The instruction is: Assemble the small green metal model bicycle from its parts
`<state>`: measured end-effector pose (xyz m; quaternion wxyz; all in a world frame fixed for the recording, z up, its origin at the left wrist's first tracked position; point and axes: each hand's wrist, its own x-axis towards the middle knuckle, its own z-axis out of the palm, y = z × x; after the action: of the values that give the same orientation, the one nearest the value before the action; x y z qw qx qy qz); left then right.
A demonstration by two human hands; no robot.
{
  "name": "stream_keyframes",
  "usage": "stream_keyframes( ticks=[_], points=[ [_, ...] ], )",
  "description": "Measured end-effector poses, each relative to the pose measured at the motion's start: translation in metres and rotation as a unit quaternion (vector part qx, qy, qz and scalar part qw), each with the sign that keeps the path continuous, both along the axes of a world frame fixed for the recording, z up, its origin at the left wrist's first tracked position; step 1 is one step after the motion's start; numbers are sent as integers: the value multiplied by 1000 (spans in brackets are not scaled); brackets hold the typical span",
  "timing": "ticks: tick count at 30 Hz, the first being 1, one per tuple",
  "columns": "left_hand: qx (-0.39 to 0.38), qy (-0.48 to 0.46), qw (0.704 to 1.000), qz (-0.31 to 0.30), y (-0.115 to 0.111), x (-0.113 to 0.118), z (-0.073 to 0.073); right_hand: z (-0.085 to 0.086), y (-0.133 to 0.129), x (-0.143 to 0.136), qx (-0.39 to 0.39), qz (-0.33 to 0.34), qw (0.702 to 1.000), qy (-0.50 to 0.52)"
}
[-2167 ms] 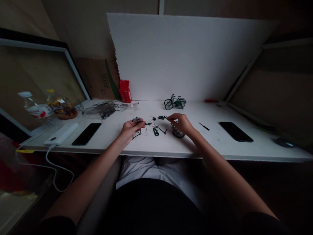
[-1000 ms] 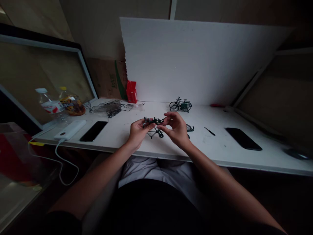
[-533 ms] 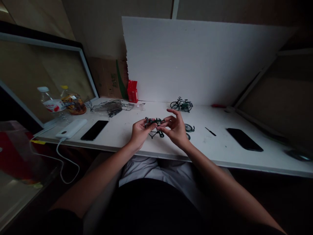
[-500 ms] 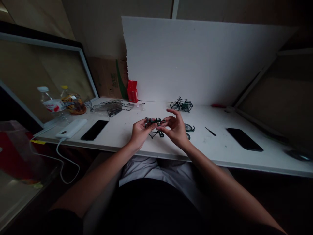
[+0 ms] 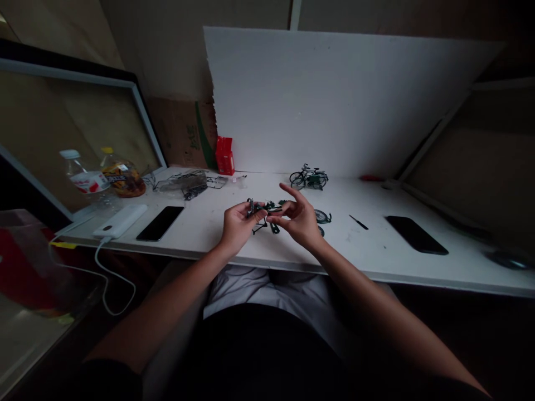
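Observation:
Between both hands, just above the white table (image 5: 284, 253), is a small dark green bicycle frame part (image 5: 273, 228). My left hand (image 5: 239, 227) grips its left end between thumb and fingers. On its right end, the thumb and fingers of my right hand (image 5: 298, 220) are pinched, with the index finger raised. Small wheels (image 5: 321, 216) lie on the table just right of my right hand, partly hidden by it. Behind the hands stands a model bicycle (image 5: 309, 178) with dark green parts.
A small screwdriver (image 5: 358, 222) and a black phone (image 5: 417, 235) lie to the right. Leftward are another phone (image 5: 160, 223), a white power bank (image 5: 120, 221) with a cable, two bottles (image 5: 124, 177), plastic bags (image 5: 184, 184) and a red box (image 5: 224, 156).
My right index finger has stretched further up and to the left. Both hands keep hold of the frame part, and the view has shifted slightly.

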<state>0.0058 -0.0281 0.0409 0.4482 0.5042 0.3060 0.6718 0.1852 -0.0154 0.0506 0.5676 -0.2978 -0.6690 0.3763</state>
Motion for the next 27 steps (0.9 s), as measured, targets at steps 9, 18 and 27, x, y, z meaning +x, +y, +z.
stream_keyframes(
  ticks=[9, 18, 27],
  points=[
    [-37, -44, 998, 5, -1, 3, -1, -10, 1, -2, 34, -6, 999, -14],
    [-17, -20, 999, 26, -3, 5, -5, -10, 0, 1, 139, -62, 983, -103],
    [-3, -17, 1000, 16, -1, 3, -4, -3, -5, 2, 179, -81, 972, -132]
  ],
)
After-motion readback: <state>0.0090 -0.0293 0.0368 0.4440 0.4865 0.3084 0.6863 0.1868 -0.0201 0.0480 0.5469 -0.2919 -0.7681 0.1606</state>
